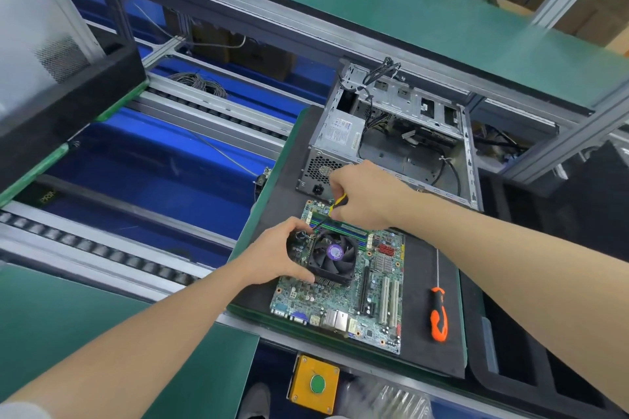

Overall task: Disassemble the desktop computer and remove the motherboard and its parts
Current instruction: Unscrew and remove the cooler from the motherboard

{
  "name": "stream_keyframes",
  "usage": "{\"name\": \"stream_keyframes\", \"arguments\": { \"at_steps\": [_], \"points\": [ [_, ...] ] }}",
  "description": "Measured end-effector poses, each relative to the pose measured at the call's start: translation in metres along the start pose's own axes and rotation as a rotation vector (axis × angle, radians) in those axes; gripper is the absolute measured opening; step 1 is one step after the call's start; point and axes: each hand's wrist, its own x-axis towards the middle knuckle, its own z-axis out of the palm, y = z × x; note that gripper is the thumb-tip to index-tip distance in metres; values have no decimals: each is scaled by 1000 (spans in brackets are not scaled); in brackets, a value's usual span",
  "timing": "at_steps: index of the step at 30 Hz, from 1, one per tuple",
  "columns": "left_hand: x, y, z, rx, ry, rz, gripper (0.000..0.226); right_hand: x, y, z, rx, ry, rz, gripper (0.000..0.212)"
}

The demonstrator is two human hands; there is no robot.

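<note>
our left hand (pixel 272 255) grips the fan (pixel 333 257), right hand (pixel 366 196) a screwdriver (pixel 338 202), maybe unscrewing. the board (pixel 340 313) could snap; we'd hold edges.

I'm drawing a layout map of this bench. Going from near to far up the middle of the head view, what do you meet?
Nearest first: yellow button box → motherboard → open computer case → green shelf. The hands overlap the board and the case, so they are left out.
</note>
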Motion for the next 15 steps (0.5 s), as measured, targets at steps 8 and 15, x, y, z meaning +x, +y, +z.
{"name": "stream_keyframes", "arguments": {
  "at_steps": [8, 15],
  "points": [
    [-6, -10, 8, -8, 78, 16, 76, 9, -9, 7, -24, -59, 28, 13],
    [-5, -10, 7, 1, 64, 24, 83, 12, -9, 5, -32, -65, 44, 18]
  ]
}}
